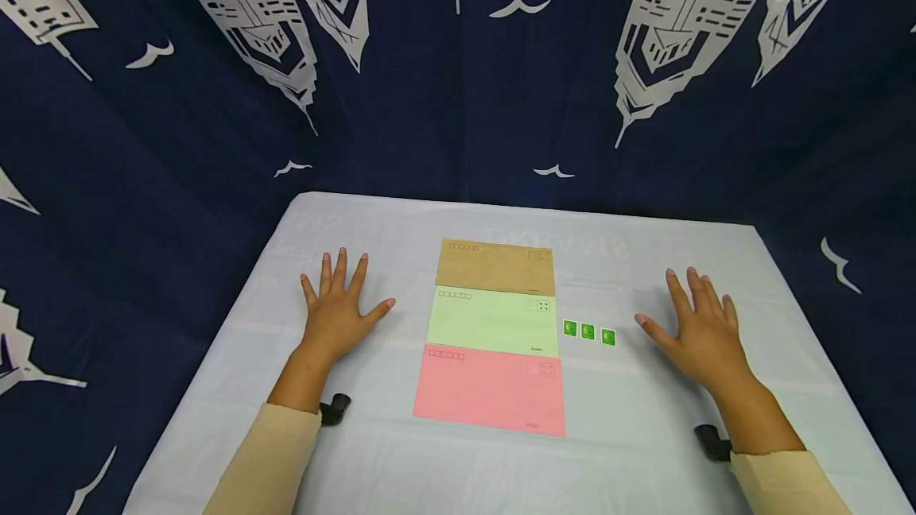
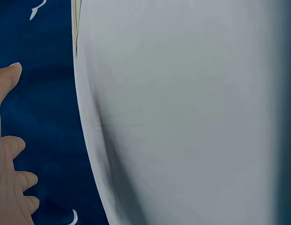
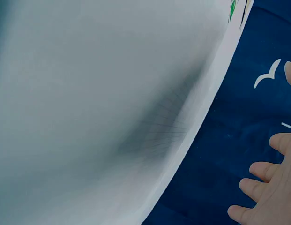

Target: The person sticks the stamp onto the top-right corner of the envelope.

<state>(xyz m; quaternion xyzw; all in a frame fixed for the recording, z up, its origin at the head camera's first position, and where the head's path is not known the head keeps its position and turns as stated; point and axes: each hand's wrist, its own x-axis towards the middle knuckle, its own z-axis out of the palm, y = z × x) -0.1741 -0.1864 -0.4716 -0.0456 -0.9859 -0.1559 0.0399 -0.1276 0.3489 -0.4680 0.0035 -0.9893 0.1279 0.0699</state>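
Three envelopes lie in a column at the middle of the table: a brown envelope (image 1: 494, 267) at the back, a light green envelope (image 1: 492, 320) between, and a pink envelope (image 1: 490, 392) at the front. Just right of the green one, three small green stamps (image 1: 588, 331) sit in a row. To the left of the envelopes my left hand (image 1: 335, 324) is spread with straight fingers and holds nothing. My right hand (image 1: 704, 340), also spread and holding nothing, is to the right of the stamps. Each wrist view shows its own hand's fingers at the edge.
A white cloth covers the table (image 1: 372, 459). Behind and beside it hangs a dark blue curtain (image 1: 458, 118) with white building and bird prints. A small black device (image 1: 335, 409) is at the left wrist, another black device (image 1: 712, 443) at the right.
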